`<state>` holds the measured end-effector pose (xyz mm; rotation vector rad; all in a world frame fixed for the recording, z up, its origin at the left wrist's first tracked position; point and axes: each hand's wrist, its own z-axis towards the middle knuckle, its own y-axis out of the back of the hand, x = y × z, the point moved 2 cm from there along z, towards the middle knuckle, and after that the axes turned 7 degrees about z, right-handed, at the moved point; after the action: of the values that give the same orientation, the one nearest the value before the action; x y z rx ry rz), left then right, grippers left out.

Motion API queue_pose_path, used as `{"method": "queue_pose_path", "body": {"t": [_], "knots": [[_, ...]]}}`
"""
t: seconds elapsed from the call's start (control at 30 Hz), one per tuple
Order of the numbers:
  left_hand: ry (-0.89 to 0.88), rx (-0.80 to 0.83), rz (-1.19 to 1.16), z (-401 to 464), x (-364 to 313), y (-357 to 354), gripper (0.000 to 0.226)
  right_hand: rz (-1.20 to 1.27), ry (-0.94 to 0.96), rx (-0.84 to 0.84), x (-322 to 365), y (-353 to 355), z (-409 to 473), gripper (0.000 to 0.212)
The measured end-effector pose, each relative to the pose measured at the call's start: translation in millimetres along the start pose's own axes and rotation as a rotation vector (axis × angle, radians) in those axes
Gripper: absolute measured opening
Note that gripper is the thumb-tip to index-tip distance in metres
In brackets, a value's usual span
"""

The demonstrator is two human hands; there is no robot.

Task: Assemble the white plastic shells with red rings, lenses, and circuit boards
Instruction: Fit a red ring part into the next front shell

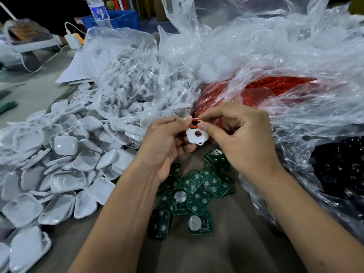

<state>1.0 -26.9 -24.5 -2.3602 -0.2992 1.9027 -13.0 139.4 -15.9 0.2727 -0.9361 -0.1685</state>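
My left hand point(167, 140) grips a white plastic shell point(192, 137) with a round hole, held above the table's middle. My right hand point(236, 134) pinches a thin red ring point(195, 120) at the shell's top edge between thumb and forefinger. Below the hands lies a loose heap of green circuit boards point(194, 196), some with silver discs. A big pile of white shells point(59, 164) covers the left of the table. A clear bag of red rings point(256, 91) sits right behind my hands.
Clear plastic bags point(134, 79) holding more white parts rise behind the pile. A bag of dark parts point(338, 166) lies at the right. A water bottle point(99, 11), a blue crate point(122, 18) and a white charger point(73, 41) stand at the back left.
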Motion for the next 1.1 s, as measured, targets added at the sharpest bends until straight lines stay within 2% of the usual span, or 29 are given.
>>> {"method": "queue_pose_path", "body": {"t": [0.2,0.4,0.53,0.6,0.8,0.97,1.1], "knots": [[0.006,-0.020,0.076,2.8,4.4,1.9,0.014,0.027,-0.132,0.116,-7.0,-2.3,1.4,0.007],[-0.008,0.050,0.089,3.3,7.2,0.6,0.023,0.314,-0.361,0.081,-6.4,1.4,3.2,0.013],[-0.084,0.102,0.113,2.7,7.1,-2.1,0.038,0.530,-0.597,0.036,-6.6,4.9,3.6,0.037],[-0.116,0.131,0.104,2.5,6.0,-2.4,0.032,0.658,-0.698,0.087,-5.3,6.5,4.1,0.041],[-0.185,0.150,0.129,0.8,7.7,-7.6,0.017,0.731,-0.740,0.164,0.9,8.7,3.3,0.025],[-0.182,0.176,0.131,-0.3,9.4,-8.2,0.023,0.738,-0.725,0.114,-3.1,9.4,4.3,0.027],[-0.193,0.219,0.086,-0.3,10.7,-8.7,0.031,0.835,-0.766,0.169,-5.9,13.4,5.1,0.024]]}}
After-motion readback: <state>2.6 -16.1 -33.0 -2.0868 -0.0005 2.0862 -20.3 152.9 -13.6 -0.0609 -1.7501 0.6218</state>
